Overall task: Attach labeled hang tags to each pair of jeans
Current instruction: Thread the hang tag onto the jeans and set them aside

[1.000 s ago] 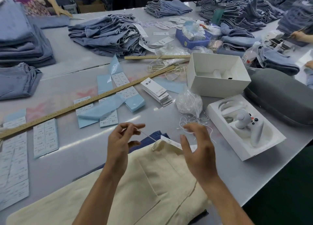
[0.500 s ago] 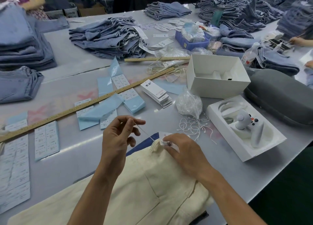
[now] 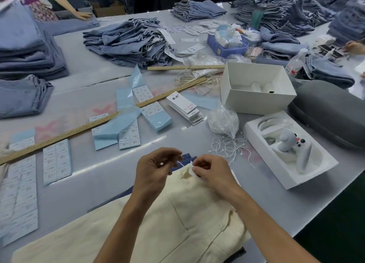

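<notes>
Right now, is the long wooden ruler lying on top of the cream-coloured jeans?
No, the long wooden ruler lies on the grey table across blue label sheets, well beyond the cream-coloured jeans.

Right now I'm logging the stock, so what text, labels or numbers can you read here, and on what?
"110cm": printed on small stickers of the label sheets, only just legible.
Hang tag stack: two brush characters on the top tag, with a red line below, too blurred to read.
Wooden ruler: scale marks, numbers too small.
Bottle: red label, unreadable.
Small white tag held by the right hand: no text visible.
</notes>
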